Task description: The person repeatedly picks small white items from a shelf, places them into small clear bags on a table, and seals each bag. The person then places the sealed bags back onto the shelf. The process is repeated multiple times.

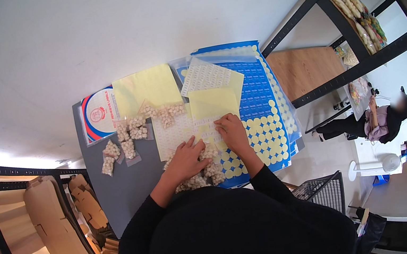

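My left hand (188,158) rests, fingers spread, over small clear bags of whitish beads or pellets (213,167) at the table's near edge. My right hand (231,130) bends its fingers down at the edge of a pale yellow label sheet (213,101); whether it pinches a label there is too small to tell. Under and left of that sheet lies a white sheet of printed labels (172,134). Further filled bags (131,131) lie to the left on the grey table (118,193). Right of my hands spreads a blue sheet with round yellow stickers (265,136).
A label pack (98,116) and a large yellow sheet (146,88) lie along the wall side. A black mesh basket (323,191) stands right of me. Flattened cardboard boxes (55,228) fill the left shelf. Beyond the right-hand shelf frame (358,64), another person (378,122) stands at a table.
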Tool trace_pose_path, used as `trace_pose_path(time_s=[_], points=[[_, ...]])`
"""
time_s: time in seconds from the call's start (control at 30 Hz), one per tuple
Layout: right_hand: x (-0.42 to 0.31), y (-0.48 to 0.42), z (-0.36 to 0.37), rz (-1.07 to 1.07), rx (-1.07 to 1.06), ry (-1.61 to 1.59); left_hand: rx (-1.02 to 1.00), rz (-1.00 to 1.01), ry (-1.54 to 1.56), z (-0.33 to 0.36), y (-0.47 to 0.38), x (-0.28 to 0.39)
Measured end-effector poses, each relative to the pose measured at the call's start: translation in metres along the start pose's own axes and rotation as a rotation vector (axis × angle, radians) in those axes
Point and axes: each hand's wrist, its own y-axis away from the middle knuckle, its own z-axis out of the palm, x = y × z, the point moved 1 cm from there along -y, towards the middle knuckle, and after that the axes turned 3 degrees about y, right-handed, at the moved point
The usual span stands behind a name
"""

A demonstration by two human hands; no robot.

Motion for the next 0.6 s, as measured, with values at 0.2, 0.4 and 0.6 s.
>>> trace_pose_path(time_s=[0.2, 0.4, 0.6], points=[[0.003, -0.002, 0.002, -0.024, 0.011, 0.029, 0.001, 0.01, -0.014, 0.002, 0.0, -0.002], [0.009, -0.006, 0.003, -0.044, 0.003, 0.035, 0.052, 0.026, 0.029, 0.004, 0.001, -0.002], [0.013, -0.008, 0.003, -0.04, -0.012, 0.055, 0.004, 0.01, 0.006, 0.001, 0.001, -0.001]])
